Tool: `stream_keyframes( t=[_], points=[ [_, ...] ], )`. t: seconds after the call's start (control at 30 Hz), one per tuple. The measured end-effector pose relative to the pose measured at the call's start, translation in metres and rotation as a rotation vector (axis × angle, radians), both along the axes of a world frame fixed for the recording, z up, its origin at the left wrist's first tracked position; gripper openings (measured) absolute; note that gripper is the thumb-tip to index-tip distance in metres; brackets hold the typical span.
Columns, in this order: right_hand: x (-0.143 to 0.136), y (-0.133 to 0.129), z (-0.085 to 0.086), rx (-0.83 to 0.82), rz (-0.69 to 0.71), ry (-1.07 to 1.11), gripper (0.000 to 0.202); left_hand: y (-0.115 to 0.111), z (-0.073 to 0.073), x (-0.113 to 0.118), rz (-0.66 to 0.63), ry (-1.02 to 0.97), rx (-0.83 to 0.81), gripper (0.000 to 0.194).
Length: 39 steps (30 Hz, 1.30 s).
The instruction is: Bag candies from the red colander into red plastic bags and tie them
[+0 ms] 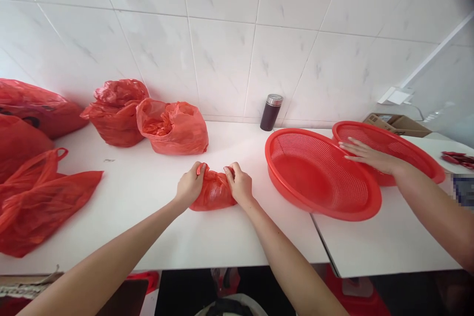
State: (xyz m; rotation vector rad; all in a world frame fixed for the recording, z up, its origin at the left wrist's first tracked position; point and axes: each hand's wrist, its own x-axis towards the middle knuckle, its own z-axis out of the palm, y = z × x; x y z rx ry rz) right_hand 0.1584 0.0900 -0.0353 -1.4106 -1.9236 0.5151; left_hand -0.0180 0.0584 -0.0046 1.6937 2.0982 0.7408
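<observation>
A small red plastic bag (214, 193) rests on the white table in front of me, its contents hidden. My left hand (190, 182) pinches the bag's upper left edge between thumb and fingers. On the opposite side, my right hand (240, 185) grips the upper right edge the same way. Behind the bag stands an open red plastic bag (181, 133) with crumpled red plastic inside. Another full red bag (120, 118) is beside it against the wall.
Red bags (37, 197) spread over the left. A round red plastic basket (303, 177) sits to my right; another person's hand (370, 155) reaches over a second basket (411, 155). A dark thermos (270, 114) and a cardboard box (403, 126) stand by the tiled wall.
</observation>
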Motion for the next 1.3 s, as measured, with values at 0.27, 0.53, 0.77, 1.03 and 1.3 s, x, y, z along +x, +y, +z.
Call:
stream_keyframes(
  t=[0.27,0.53,0.77,1.03,1.3],
  points=[
    [0.023,0.022,-0.007,-0.037,-0.101,-0.079,0.03,0.002,0.007,-0.021,-0.054,0.206,-0.1,0.038],
    [0.014,0.028,-0.021,-0.051,-0.173,-0.281,0.025,0.019,-0.012,-0.024,-0.049,0.437,-0.215,0.037],
    [0.014,0.03,-0.022,-0.051,-0.195,-0.381,0.023,0.022,-0.02,-0.02,-0.089,0.543,-0.234,0.032],
    [0.013,0.03,-0.021,-0.075,-0.201,-0.398,0.024,0.023,-0.021,-0.017,-0.1,0.548,-0.256,0.028],
    [0.014,0.026,-0.019,-0.08,-0.208,-0.295,0.02,0.023,-0.011,-0.021,-0.007,0.329,-0.266,0.027]
  ],
)
